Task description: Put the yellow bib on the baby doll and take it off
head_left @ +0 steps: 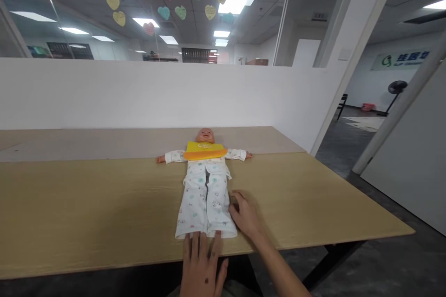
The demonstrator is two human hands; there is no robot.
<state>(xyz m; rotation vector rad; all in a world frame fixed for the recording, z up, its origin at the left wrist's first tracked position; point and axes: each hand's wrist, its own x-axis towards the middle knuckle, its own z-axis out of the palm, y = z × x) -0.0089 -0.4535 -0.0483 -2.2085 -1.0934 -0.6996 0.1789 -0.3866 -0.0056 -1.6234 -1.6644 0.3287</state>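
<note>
Spanning the table edge (121, 265), left fingers (203, 244) meet trousers (192, 205).

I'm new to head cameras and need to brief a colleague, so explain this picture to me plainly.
There is no machine here: these are a person's two bare hands, seen by a camera on that person's head, looking forward and down. On the long, light wood-coloured table lies a baby doll, face up, in white printed long trousers and a yellow cloth bib with an orange lower edge. The left hand has its fingers spread at the trouser hems; the right hand is beside one trouser leg. Neither hand appears to lift anything.
</note>
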